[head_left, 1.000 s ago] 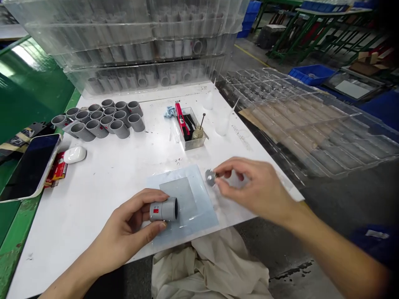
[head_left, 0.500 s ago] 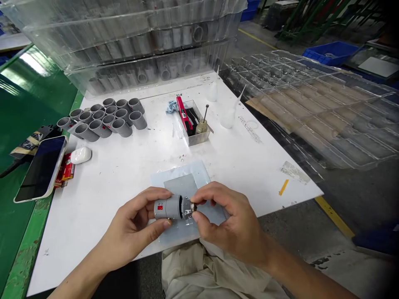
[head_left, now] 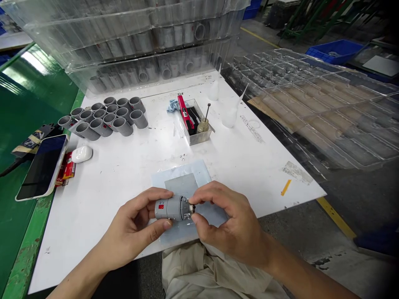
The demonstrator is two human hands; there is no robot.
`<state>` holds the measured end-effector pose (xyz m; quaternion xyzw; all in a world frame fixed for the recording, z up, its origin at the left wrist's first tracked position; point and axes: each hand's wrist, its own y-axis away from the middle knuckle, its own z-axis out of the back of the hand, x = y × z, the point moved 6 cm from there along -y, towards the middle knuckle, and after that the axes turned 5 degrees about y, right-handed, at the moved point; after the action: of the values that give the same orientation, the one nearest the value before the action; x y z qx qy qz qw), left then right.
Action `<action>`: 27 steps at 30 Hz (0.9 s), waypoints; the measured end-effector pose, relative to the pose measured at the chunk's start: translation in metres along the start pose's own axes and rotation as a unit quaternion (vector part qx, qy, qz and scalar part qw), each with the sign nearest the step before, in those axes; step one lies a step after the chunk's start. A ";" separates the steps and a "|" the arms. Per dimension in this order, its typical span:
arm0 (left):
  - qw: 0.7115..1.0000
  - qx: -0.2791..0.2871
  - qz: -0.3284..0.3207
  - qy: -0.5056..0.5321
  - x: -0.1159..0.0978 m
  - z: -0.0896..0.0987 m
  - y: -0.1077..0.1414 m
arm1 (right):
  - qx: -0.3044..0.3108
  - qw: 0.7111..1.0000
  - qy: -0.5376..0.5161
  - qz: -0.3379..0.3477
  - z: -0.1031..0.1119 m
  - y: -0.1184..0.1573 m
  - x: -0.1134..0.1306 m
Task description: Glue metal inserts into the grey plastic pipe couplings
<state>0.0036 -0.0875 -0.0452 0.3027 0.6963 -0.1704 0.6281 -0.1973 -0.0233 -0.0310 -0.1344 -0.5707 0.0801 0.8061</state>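
Observation:
Between my hands lies a grey cylinder (head_left: pixel 168 208) on its side, marked with a small red label. Its left part is gripped by my left hand (head_left: pixel 140 222), thumb below and fingers above. At the cylinder's right end sits a grey end piece with metal fittings (head_left: pixel 186 207), seated against the rim. My right hand (head_left: pixel 229 222) pinches the narrow brownish tip of that end piece between thumb and forefinger. Both are held over a pale blue sheet (head_left: pixel 199 170) with a grey square pad (head_left: pixel 181 182) on it.
Several grey tubes (head_left: pixel 123 126) stand upright at the left. A phone (head_left: pixel 42 166) and a white case (head_left: pixel 81 154) lie near the left edge. Ahead is a small box (head_left: pixel 200 139) with a red-handled cutter (head_left: pixel 186 114) and jar (head_left: pixel 203 126). A white bottle (head_left: pixel 230 118) stands right; stacked clear trays (head_left: pixel 140 50) rise behind.
The end piece has moved left into the cylinder's mouth; the dark gap between them has closed. Both hands keep their grip, the right one slightly further left.

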 end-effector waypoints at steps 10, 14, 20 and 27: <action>1.000 0.004 0.003 -0.007 0.000 0.001 -0.001 | 0.003 1.000 -0.001 0.007 0.000 -0.003 0.002; 0.999 -0.035 0.008 -0.015 0.000 0.005 0.000 | 0.027 0.999 -0.019 -0.019 -0.001 -0.003 -0.003; 0.991 -0.126 0.050 -0.022 -0.001 0.005 0.007 | -0.019 0.998 0.026 -0.052 0.006 -0.002 0.002; 0.967 -0.176 -0.014 -0.186 -0.010 0.018 0.008 | 0.177 0.938 -0.073 -0.291 -0.021 0.018 -0.006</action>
<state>0.0229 -0.0942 -0.0370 0.1404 0.5909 -0.1075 0.7871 -0.1794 -0.0110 -0.0487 0.1880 -0.6188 -0.0486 0.7612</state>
